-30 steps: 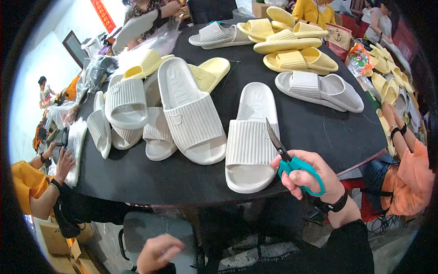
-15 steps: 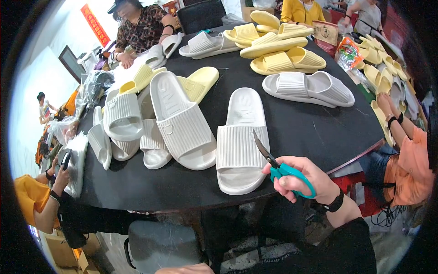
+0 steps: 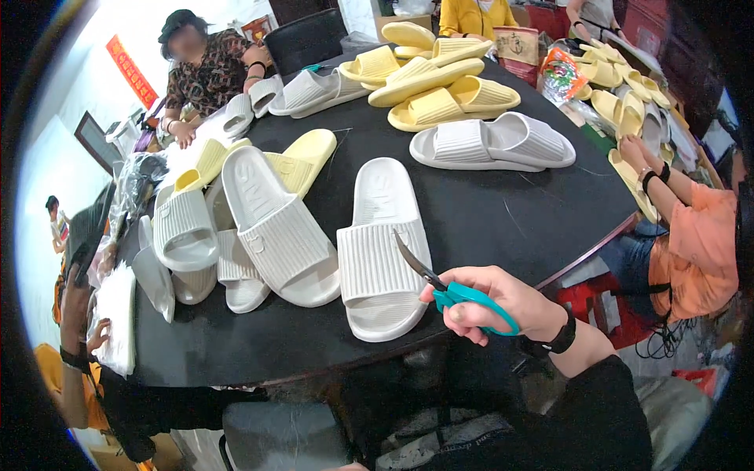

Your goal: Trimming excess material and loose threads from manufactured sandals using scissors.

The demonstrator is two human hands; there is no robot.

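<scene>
Right hand (image 3: 503, 306), grip clamped on teal scissors (image 3: 452, 286), should steady the blades against the white slipper (image 3: 381, 251) just ahead; left hand unseen.

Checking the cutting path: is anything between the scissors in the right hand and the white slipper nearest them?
Nothing visible: the scissors in the right hand point their blades over the white slipper.

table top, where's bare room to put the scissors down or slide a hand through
Free: the black table between the near white slide and the grey pair, and the near edge left of that slide. Crowded: the left pile of slides and the far yellow stack.
</scene>
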